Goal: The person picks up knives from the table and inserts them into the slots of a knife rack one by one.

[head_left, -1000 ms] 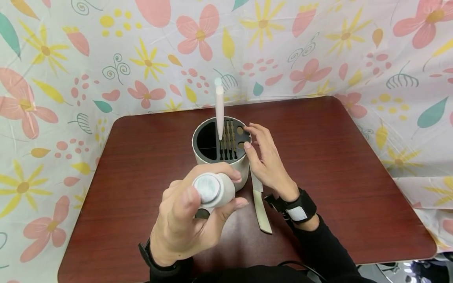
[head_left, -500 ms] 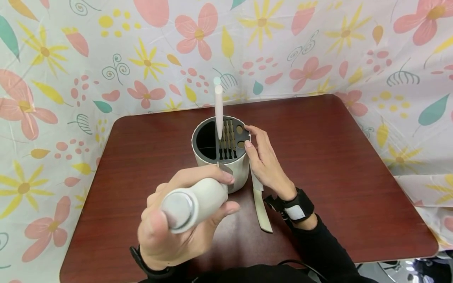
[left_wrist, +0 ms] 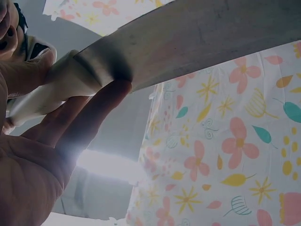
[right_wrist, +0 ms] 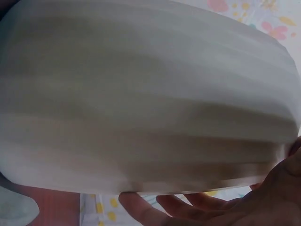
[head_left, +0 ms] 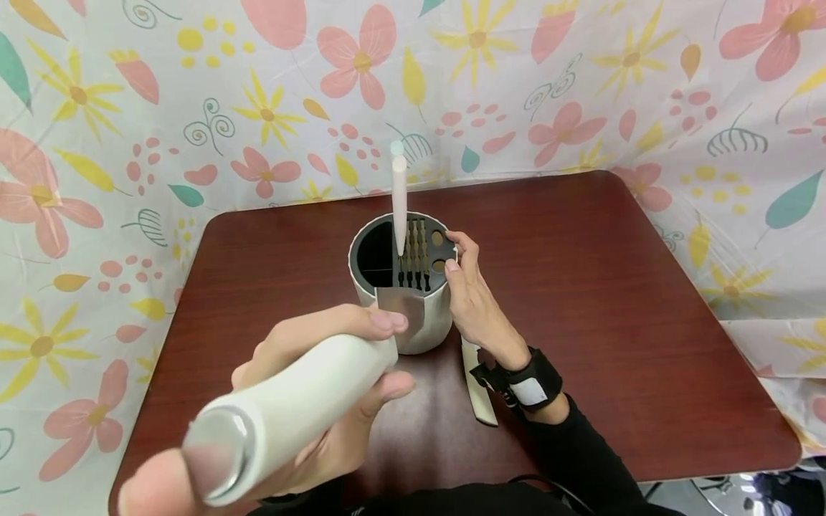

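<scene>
My left hand grips the cream handle of a kitchen knife, with the thumb at the handle's metal end cap. In the left wrist view its broad steel blade runs up to the right, the index finger along the blade's base. In the head view part of the blade shows in front of a round white knife holder, which has a dark slotted top. My right hand rests on the holder's right side, fingertips at the rim. An upright pale handle stands in the holder.
A second knife with a cream handle lies on the brown table, to the right of the holder and partly hidden by the right hand and wrist. A flowered cloth hangs behind the table. A dark cable lies near the body.
My left hand has drawn back toward the body and to the left, tilting the knife so its handle and blade show more. The right hand stays at the holder, shifted slightly.
</scene>
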`<state>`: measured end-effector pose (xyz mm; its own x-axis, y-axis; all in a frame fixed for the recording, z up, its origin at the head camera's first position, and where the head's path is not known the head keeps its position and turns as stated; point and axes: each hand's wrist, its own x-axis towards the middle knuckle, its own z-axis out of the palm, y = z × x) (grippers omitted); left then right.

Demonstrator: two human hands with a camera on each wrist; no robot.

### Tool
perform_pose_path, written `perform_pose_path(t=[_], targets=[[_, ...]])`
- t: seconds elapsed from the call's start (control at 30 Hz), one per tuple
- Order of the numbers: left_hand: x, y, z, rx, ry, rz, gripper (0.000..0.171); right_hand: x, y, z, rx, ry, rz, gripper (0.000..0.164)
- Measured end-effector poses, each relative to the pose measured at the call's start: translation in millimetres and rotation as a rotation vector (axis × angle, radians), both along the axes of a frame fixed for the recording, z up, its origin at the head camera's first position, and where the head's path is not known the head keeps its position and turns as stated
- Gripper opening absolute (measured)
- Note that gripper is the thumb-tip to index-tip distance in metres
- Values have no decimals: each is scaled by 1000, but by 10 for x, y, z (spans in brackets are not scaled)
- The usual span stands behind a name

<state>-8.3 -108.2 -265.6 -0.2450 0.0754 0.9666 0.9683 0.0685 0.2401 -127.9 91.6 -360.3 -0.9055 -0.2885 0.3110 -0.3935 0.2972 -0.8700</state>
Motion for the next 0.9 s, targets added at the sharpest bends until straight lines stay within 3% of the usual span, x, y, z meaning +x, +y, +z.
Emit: perform_pose_path(t=[0.17,0.23,0.3,0.47,0.53,0.9], targets=[[-176,-178,-389,21,11,37,68,17,-34,21,0,-18,-31,46],[-219,-195,-434,34,20,31,69,28,-42,24,4,-26,-44,46],[-219,-150,-354,46,36,20,66,35,-50,26,9,-31,-59,46],[-133,71,84,75,94,21,49,31,-68,41,22,-26,-91,44],[-118,135,185,102,109,22,45,26,-71,48,28,-22,-95,44],[-196,253,297,174,157,0,40,25,-98,21,50,-5,-123,43]])
